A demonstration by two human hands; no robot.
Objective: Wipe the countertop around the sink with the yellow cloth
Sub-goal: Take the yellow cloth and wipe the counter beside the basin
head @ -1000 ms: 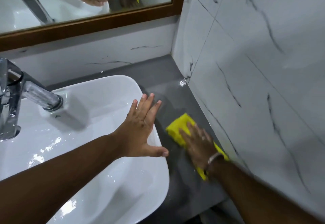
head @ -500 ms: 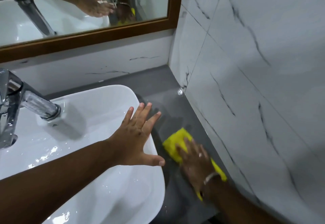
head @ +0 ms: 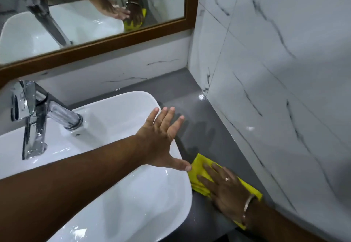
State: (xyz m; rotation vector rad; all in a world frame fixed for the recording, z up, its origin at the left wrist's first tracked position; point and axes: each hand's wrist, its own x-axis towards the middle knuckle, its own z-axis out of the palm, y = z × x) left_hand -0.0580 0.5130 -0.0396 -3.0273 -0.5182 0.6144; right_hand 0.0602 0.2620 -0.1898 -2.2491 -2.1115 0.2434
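Fingers (head: 209, 168) of your right hand (head: 226, 188) lie flat and spread on the yellow cloth (head: 199, 163), pressing it to the grey surface (head: 201, 127) just right of the sink (head: 121, 112), touching its rim. No grip. Your left hand (head: 161, 141) hovers open over the sink's right edge, fingers splayed, thumb tip near the cloth. Faucet (head: 38, 112) stands at the sink's left side.
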